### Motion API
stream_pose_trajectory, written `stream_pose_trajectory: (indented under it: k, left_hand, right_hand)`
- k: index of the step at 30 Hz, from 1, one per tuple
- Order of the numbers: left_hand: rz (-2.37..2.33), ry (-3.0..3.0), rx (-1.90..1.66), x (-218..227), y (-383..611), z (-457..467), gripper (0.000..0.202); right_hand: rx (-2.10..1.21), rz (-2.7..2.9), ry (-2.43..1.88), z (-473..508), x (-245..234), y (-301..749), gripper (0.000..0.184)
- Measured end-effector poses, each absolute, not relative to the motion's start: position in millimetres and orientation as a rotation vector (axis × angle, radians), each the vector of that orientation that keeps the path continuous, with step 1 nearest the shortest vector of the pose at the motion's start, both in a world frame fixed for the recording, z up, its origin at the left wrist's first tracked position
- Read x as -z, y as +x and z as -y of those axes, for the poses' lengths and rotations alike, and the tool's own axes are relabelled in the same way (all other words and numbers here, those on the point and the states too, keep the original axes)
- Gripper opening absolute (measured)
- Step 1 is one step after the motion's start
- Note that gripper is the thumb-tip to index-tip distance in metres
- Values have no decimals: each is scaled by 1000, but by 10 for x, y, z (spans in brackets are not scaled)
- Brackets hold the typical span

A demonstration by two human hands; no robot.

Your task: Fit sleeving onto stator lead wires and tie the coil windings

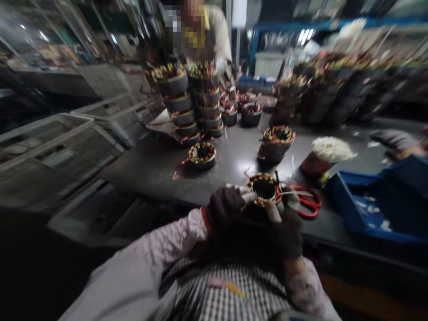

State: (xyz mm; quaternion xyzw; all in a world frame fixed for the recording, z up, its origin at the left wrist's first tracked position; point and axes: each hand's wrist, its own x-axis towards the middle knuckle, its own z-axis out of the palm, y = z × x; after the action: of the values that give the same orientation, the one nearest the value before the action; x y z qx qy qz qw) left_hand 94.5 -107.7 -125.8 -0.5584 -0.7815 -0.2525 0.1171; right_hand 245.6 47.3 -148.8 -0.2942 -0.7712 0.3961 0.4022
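A round motor stator (264, 189) with copper windings and coloured ties sits at the near edge of the dark table (160, 165). My left hand (224, 206), in a dark glove, grips its left side with fingers curled round it. My right hand (288, 223), also gloved, holds its right side, with pale fingertips against the rim. Red-handled scissors (309, 203) lie just right of the stator, touching or close to my right hand. The picture is blurred by motion.
Two single stators (202, 154) (277, 141) lie further out, with tall stacks (190, 102) behind and more at the back right (334, 89). A blue tray (377, 205) sits at right beside a white fibre bundle (331, 149). A person (207, 31) stands across; another's hand (397, 145) rests far right.
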Motion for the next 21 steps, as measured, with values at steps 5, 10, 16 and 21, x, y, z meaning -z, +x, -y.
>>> stream_pose_trajectory:
  k: [5,10,16,21]
  left_hand:
    - [2303,-2198,612,876,588,945,33]
    - [2290,-2513,551,566,415,643,22]
    - [1969,-2402,504,904,606,804,31]
    - [1975,-2184,798,1265,754,818,19]
  right_hand:
    - [-1115,2117,-789,-726,1418,2194,71]
    - [-1545,2265,-369,-1277,1260,2112,59]
    - [-1416,2047,-521,-1219,1221,2413,47]
    - [-1011,1497,-926,-1705,1115,2470,25]
